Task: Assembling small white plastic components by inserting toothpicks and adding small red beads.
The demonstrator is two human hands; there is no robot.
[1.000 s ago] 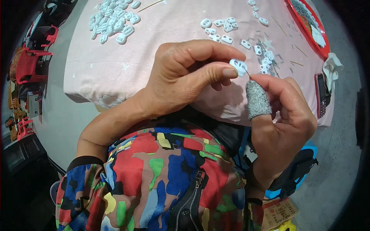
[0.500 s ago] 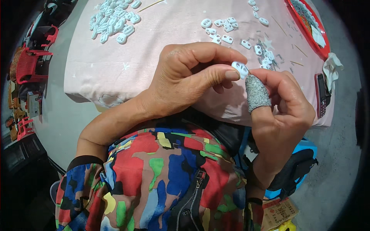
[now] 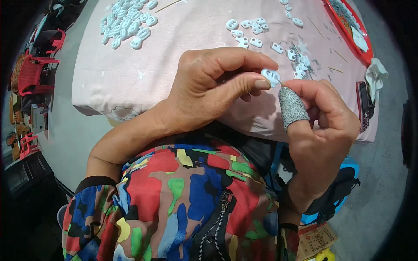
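Observation:
A small white plastic piece with holes is pinched between the thumb and forefinger of my left hand, above the table's near edge. My right hand comes in from the right, its thumb wrapped in a grey knitted cover. Between that thumb and forefinger is a thin pin-like bit, whose tip meets the plastic piece. Most of the bit is hidden by the fingers, so its exact kind is unclear. Beyond my hands lie more white pieces and a scatter of small thin grey bits.
A large heap of white ovals lies far left on the pink tablecloth. Thin sticks are strewn at right, near a red tray, a white cloth and a phone. Red chairs stand at left.
My right hand has drawn slightly right and down, opening a small gap between its fingertips and the plastic piece. The left hand keeps its pinch and has barely moved.

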